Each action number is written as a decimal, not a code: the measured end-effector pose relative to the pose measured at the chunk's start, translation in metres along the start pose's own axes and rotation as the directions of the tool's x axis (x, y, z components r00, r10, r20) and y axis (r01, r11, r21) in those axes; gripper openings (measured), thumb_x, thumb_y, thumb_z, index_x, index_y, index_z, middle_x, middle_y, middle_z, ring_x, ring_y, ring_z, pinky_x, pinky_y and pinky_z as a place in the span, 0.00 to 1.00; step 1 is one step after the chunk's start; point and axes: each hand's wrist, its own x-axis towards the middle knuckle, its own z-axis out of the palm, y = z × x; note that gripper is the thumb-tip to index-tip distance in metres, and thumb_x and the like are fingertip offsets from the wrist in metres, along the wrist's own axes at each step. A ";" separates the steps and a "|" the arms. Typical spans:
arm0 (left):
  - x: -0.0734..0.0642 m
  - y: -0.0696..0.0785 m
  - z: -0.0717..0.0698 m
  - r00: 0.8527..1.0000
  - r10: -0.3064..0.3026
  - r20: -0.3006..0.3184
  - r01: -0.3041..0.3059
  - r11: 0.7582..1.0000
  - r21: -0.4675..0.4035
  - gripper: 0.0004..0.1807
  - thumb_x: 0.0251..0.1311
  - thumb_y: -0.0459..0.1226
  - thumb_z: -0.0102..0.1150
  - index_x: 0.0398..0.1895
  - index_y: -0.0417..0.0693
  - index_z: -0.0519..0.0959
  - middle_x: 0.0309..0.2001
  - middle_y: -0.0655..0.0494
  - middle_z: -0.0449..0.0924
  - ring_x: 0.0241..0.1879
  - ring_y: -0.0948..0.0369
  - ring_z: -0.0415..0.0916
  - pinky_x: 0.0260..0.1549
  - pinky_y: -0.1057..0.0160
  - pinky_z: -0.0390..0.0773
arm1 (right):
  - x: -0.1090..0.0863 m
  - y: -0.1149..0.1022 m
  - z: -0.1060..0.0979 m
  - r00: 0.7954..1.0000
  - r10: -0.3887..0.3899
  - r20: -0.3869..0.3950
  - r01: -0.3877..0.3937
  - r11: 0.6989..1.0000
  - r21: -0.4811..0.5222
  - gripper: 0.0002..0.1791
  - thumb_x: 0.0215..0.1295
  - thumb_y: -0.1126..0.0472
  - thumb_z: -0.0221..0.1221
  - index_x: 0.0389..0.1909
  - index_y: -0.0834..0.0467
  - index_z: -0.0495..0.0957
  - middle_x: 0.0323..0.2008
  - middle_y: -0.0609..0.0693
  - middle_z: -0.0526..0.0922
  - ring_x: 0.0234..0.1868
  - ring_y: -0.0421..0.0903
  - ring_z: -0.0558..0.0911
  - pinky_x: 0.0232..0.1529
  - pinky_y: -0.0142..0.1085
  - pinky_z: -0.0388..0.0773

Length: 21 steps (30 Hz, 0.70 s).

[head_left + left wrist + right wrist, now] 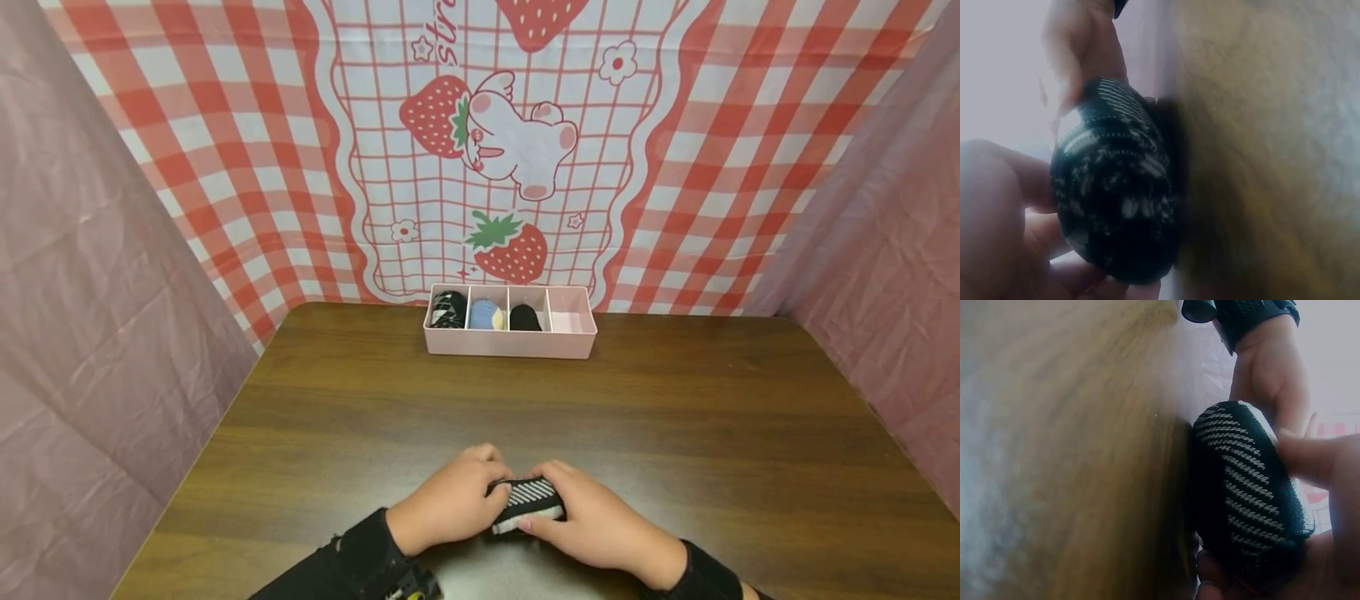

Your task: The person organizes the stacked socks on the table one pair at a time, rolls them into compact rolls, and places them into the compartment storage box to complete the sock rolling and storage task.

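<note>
Close to the front of the table, a rolled-up black sock [531, 496] with white slanted stripes is held between both hands. The left hand [456, 498] grips its left end, thumb on the near side. At the other end, the right hand [592, 515] curls its fingers over the far side and lays its thumb along the pale near edge. Spiral layers show on the end of the rolled sock [1116, 200] in the left wrist view. From the right wrist, the sock's knitted stripes [1250, 487] are seen close up, low over the wooden surface.
A pink box [512, 343] with compartments stands at the table's back edge. Its first three compartments hold a black-and-white patterned roll [449, 309], a blue roll with pale yellow [486, 315] and a black roll [524, 317]. Behind it hangs a strawberry-print cloth [525, 242].
</note>
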 end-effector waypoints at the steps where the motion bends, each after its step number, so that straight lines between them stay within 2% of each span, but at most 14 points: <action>1: 0.000 0.000 0.000 1.000 -0.006 0.002 0.006 1.000 -0.011 0.16 0.75 0.42 0.51 0.54 0.51 0.86 0.46 0.65 0.78 0.45 0.67 0.74 0.46 0.63 0.77 | 0.000 0.000 0.000 1.000 0.005 -0.007 -0.005 1.000 0.004 0.28 0.70 0.34 0.60 0.58 0.51 0.76 0.52 0.43 0.78 0.47 0.40 0.79 0.45 0.38 0.78; 4: 0.002 0.000 0.000 1.000 -0.027 0.014 0.028 0.998 -0.063 0.15 0.72 0.41 0.53 0.55 0.53 0.84 0.45 0.66 0.81 0.43 0.68 0.76 0.44 0.62 0.78 | 0.001 -0.001 0.001 0.998 0.056 -0.027 -0.055 0.998 0.028 0.30 0.71 0.35 0.58 0.61 0.54 0.76 0.55 0.48 0.78 0.49 0.42 0.79 0.46 0.41 0.78; 7: 0.001 0.001 0.000 0.998 -0.051 0.021 0.053 0.991 -0.119 0.13 0.69 0.38 0.56 0.53 0.53 0.83 0.38 0.67 0.82 0.34 0.69 0.77 0.38 0.64 0.78 | 0.002 -0.002 0.000 0.985 0.159 -0.072 -0.155 0.986 0.057 0.34 0.69 0.34 0.61 0.61 0.57 0.76 0.50 0.49 0.79 0.44 0.42 0.78 0.41 0.39 0.77; 9: -0.001 0.002 0.001 0.997 -0.064 0.033 0.068 0.987 -0.144 0.09 0.68 0.38 0.58 0.48 0.51 0.81 0.30 0.69 0.79 0.26 0.70 0.74 0.30 0.67 0.75 | 0.003 -0.002 -0.001 0.965 0.235 -0.113 -0.229 0.971 0.067 0.35 0.65 0.33 0.63 0.56 0.58 0.77 0.40 0.48 0.79 0.35 0.42 0.77 0.33 0.36 0.74; 12: -0.004 0.005 0.003 0.995 -0.081 0.057 0.090 0.981 -0.171 0.05 0.66 0.40 0.63 0.39 0.52 0.77 0.22 0.68 0.75 0.20 0.70 0.71 0.24 0.69 0.72 | 0.002 -0.004 -0.004 0.940 0.307 -0.147 -0.304 0.952 0.044 0.30 0.62 0.31 0.65 0.39 0.56 0.78 0.24 0.45 0.74 0.23 0.41 0.71 0.23 0.33 0.66; 14: -0.005 0.007 0.006 0.994 -0.088 0.068 0.099 0.978 -0.184 0.09 0.66 0.42 0.66 0.34 0.53 0.75 0.20 0.68 0.74 0.19 0.70 0.70 0.22 0.70 0.71 | 0.002 -0.005 -0.006 0.939 0.307 -0.157 -0.308 0.951 0.014 0.29 0.62 0.30 0.64 0.29 0.54 0.76 0.18 0.42 0.70 0.18 0.39 0.67 0.21 0.32 0.62; 16: -0.006 0.009 0.009 0.993 -0.095 0.072 0.108 0.974 -0.199 0.11 0.65 0.43 0.68 0.31 0.54 0.75 0.18 0.67 0.73 0.17 0.70 0.69 0.21 0.70 0.70 | 0.001 -0.007 -0.007 0.946 0.281 -0.160 -0.287 0.958 -0.014 0.30 0.63 0.29 0.62 0.22 0.51 0.73 0.14 0.40 0.66 0.16 0.38 0.64 0.19 0.31 0.59; 21: -0.005 0.011 0.014 0.993 -0.103 0.051 0.111 0.972 -0.208 0.13 0.64 0.44 0.69 0.26 0.55 0.74 0.17 0.67 0.73 0.16 0.70 0.68 0.20 0.70 0.69 | -0.002 -0.011 -0.006 0.959 0.219 -0.179 -0.233 0.971 -0.062 0.28 0.66 0.31 0.60 0.20 0.49 0.72 0.13 0.38 0.65 0.15 0.35 0.63 0.18 0.30 0.58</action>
